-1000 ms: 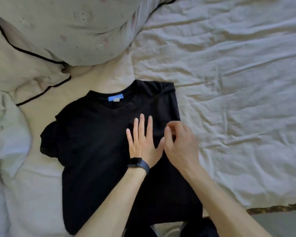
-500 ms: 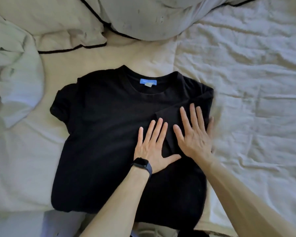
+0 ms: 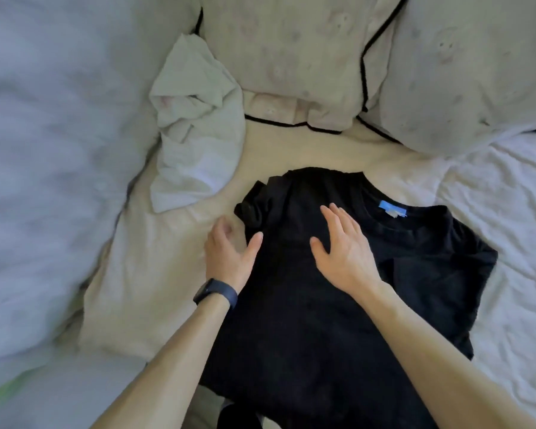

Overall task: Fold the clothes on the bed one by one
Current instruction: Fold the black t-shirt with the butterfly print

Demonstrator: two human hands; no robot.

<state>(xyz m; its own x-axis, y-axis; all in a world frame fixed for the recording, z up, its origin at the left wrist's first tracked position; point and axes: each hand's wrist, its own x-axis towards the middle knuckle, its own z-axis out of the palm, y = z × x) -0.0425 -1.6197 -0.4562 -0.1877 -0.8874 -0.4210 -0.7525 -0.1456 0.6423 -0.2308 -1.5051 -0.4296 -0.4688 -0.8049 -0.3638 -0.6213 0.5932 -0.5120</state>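
A black T-shirt (image 3: 338,305) with a blue neck label (image 3: 393,209) lies flat on the bed, its right side folded inward. Its left sleeve (image 3: 257,209) is bunched at the upper left. My left hand (image 3: 229,255), with a dark band on the wrist, sits at the shirt's left edge just below that sleeve; the thumb lies on the black cloth and the fingers curl loosely over the sheet. My right hand (image 3: 344,249) rests flat on the chest of the shirt, fingers straight and spread.
A crumpled pale garment (image 3: 198,131) lies up and left of the shirt. Two pillows with black piping (image 3: 291,57) (image 3: 464,72) line the back. A bluish duvet (image 3: 50,150) fills the left; the white wrinkled sheet (image 3: 508,212) spreads to the right.
Both hands have moved left across the shirt: the left from the middle to the left edge by the sleeve, the right from the folded right side to the chest. The view has swung left.
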